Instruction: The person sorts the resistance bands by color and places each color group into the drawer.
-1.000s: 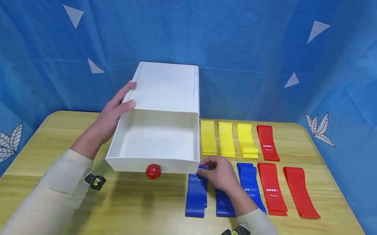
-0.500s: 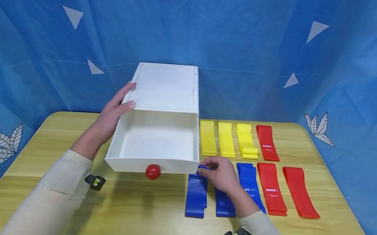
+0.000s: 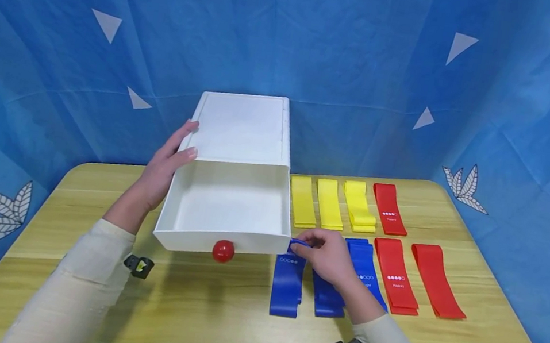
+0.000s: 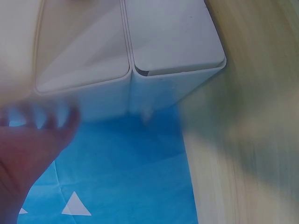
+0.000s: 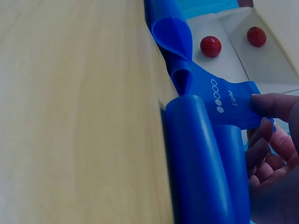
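A white drawer unit (image 3: 244, 127) stands at the back of the table with its upper drawer (image 3: 230, 200) pulled out; nothing lies in that drawer. My left hand (image 3: 157, 170) rests against the unit's left side, thumb and a fingertip at the top edge and the other fingers hidden in the head view. Just right of the drawer's front corner, my right hand (image 3: 328, 257) pinches the far end of a blue resistance band (image 3: 287, 289) between thumb and finger. That end is raised; the right wrist view shows "Light" printed on the band.
Right of my right hand lie more blue bands (image 3: 366, 270). Yellow bands (image 3: 329, 205) lie behind, and red bands (image 3: 396, 277) farther right. A red knob (image 3: 223, 251) sticks out of the drawer front. Blue cloth (image 3: 373, 63) hangs behind the table.
My right hand has shifted slightly right, and the pinched end of the blue band is a little higher. My left hand and the drawer unit stay put.
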A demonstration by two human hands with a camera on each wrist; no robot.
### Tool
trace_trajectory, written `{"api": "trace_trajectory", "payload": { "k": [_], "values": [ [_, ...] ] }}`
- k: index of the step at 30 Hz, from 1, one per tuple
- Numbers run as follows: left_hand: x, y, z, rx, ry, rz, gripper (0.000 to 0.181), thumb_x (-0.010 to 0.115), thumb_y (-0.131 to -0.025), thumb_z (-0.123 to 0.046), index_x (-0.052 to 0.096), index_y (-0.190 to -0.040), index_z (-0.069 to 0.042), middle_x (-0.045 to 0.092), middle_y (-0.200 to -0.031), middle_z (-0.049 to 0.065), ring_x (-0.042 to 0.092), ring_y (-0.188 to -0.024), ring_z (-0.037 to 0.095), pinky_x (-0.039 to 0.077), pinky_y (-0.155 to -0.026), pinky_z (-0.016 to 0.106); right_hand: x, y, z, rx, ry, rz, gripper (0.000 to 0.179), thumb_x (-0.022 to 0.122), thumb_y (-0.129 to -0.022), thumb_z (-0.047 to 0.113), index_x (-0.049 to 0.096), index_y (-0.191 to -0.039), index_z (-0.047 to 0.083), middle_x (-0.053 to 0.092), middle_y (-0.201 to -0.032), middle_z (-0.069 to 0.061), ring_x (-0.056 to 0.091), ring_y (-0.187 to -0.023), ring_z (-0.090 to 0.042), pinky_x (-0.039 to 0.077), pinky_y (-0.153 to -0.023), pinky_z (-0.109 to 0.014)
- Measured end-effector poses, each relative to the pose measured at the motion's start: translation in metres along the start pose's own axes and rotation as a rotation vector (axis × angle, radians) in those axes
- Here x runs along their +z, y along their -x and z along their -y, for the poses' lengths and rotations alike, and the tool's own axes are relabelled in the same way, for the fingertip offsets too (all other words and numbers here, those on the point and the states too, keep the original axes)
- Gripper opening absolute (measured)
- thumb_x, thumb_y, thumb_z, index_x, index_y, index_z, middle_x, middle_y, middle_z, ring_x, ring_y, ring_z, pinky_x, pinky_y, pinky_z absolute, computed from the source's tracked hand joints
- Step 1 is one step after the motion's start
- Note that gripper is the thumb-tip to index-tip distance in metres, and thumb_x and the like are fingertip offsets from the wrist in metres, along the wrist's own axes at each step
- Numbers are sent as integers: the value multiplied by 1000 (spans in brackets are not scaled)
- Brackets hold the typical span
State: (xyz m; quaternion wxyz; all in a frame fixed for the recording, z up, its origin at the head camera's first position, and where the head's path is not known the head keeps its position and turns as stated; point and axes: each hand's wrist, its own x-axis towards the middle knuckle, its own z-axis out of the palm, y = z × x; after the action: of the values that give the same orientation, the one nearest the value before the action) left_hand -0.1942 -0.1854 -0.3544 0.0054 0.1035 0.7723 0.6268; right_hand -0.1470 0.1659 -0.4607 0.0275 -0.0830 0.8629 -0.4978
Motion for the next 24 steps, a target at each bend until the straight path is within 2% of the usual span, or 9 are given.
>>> {"api": "trace_trajectory", "payload": {
  "k": [7, 16, 24],
  "values": [
    [0, 0, 0, 0, 0, -2, 63, 45, -101, -43, 20, -159, -39, 5, -164, -13, 34, -137, 35, 45, -96, 58, -5, 4, 6, 42, -27, -29, 10, 81, -84, 13, 78, -93, 12, 70, -85, 1, 56, -72, -25, 47, -64, -35],
    [0, 0, 0, 0, -4, -5, 63, 45, -101, -44, 20, -159, -40, 5, -164, -14, 33, -138, 35, 44, -96, 59, -16, 9, 11, 15, -46, -65, 11, 81, -84, 14, 77, -92, 9, 67, -76, -1, 51, -61, -24, 42, -54, -28],
    [-1, -2, 3, 9, -12, -3, 65, 46, -101, -47, 19, -159, -39, 5, -165, -9, 32, -139, 38, 43, -96, 61, -26, 12, 21, -9, -48, -104, 13, 80, -85, 17, 76, -94, 9, 67, -75, -2, 51, -62, -25, 40, -53, -28]
  ]
}}
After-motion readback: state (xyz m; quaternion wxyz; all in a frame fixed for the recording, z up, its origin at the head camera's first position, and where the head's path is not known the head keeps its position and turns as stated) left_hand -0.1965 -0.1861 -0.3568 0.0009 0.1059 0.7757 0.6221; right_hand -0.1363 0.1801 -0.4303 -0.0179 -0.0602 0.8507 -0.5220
